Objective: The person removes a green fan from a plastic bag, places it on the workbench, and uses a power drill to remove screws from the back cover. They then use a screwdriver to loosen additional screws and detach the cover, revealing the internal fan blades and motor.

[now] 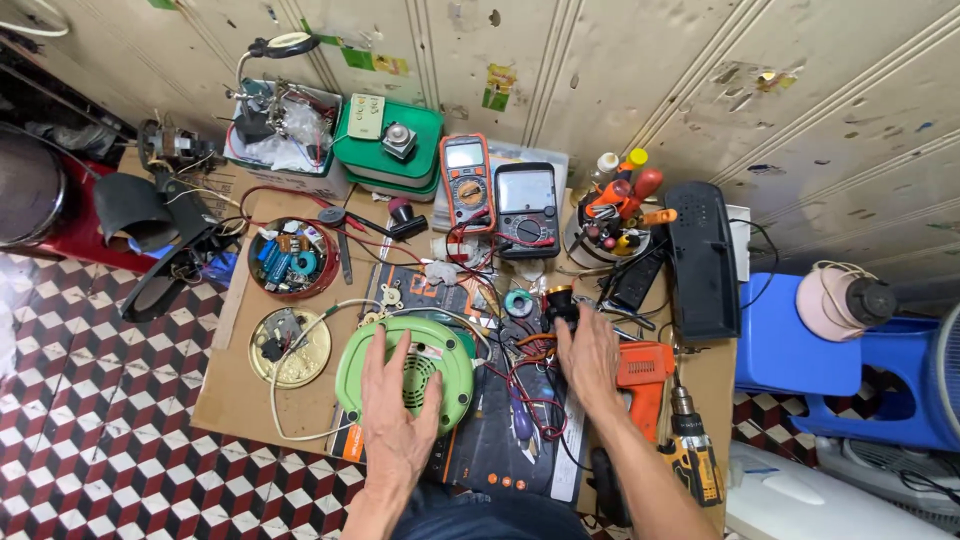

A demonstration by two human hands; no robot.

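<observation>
On work mat: left hand [400,420] spread flat over green round housing [405,372]; right hand [590,360] fingers splayed, touching black part [557,303].

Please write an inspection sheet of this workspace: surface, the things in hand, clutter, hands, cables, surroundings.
Surface: brown board on the floor, with a dark mat on it.
Things in hand: round green housing with a vent grille, under the left hand.
Clutter: two multimeters, red bowl of small parts, round yellow disc, orange drill, yellow drill.
Hands: left hand flat on the green housing; right hand on the wires beside the orange drill.
Cables: white cord loops off the housing; red and black wires tangled on the mat.
Surroundings: checked floor tiles, blue stool.
</observation>
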